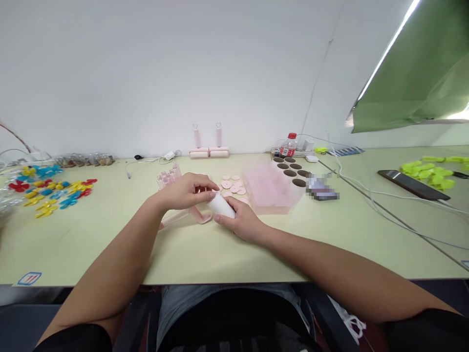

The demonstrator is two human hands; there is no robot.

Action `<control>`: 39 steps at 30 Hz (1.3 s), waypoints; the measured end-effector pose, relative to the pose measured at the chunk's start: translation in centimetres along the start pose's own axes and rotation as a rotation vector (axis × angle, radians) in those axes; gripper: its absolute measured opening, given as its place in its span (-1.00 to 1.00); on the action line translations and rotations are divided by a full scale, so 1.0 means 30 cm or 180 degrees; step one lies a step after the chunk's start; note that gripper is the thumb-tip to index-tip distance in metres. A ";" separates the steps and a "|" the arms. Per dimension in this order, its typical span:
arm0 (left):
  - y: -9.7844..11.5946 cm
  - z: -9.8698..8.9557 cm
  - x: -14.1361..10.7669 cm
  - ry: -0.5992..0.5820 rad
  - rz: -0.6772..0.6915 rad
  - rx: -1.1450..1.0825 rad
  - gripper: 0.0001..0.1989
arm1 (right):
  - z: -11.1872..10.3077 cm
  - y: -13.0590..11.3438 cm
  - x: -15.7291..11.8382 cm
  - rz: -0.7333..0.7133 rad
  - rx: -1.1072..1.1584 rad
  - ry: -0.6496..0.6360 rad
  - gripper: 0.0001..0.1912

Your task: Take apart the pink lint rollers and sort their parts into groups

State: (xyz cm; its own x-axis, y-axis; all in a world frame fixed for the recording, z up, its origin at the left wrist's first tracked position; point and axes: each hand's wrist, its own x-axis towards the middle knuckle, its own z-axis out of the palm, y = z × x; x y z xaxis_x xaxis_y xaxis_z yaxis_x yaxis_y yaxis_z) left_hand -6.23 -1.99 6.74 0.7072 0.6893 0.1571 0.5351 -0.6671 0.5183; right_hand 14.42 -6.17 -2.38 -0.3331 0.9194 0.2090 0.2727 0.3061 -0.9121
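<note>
A white roll is held tilted above the table. My right hand is wrapped round its lower right part. At the roll's upper left end, my left hand has its fingers bent and its thumb at the rim; whether it holds a small part there is hidden. Below my left hand lies a pink roller handle with a curved arm. Pink discs are spread just behind the roll. Clear pink pieces stand behind my left hand.
Two pink lint rollers lean on the wall. A pink plastic-wrapped box, brown tubes and a bottle are to the right. Colourful parts lie left; a phone and cables lie right.
</note>
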 end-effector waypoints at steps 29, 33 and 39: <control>0.027 0.046 0.020 0.0468 -0.0482 0.1066 -0.60 | 0.019 -0.008 -0.013 0.1253 0.1001 -0.0089 -0.72; 0.013 0.068 0.035 0.0719 -0.0599 0.1319 -0.55 | -0.002 -0.015 0.005 0.1685 0.1894 0.0029 -0.74; 0.027 0.057 0.026 0.0465 -0.0330 0.1111 -0.62 | -0.009 -0.019 0.004 0.1644 0.1921 -0.0012 -0.71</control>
State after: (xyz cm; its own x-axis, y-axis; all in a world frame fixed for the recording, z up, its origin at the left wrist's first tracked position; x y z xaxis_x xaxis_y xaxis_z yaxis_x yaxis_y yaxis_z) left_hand -4.45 -2.48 5.86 0.5814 0.7742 0.2502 0.7430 -0.6305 0.2245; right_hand 14.45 -6.15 -1.75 -0.3011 0.9075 -0.2928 -0.1425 -0.3465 -0.9272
